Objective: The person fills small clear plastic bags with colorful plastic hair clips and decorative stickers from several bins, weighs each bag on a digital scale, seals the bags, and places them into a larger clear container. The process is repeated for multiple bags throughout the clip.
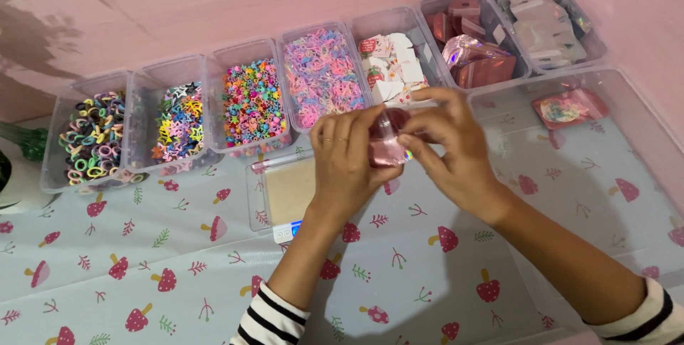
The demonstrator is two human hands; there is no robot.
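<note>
Striped black-and-white sleeves [269, 320] are lowest in the view. Both hands meet above the pale tablecloth with red mushroom print [142, 274]. Left hand [347, 162] and right hand [450, 145] pinch together a small shiny pink foil pouch [388, 137], held over a small digital scale with clear cover [283, 195]. Behind stands a row of clear plastic boxes with colourful small pieces [249, 103].

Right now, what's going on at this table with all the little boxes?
A person's left hand and right hand together hold a small shiny pink pouch above a table with a mushroom-print cloth. Behind them runs a row of clear boxes filled with colourful little hair ties, beads and pouches. One filled pouch already lies in a big clear tub on the right.
</note>
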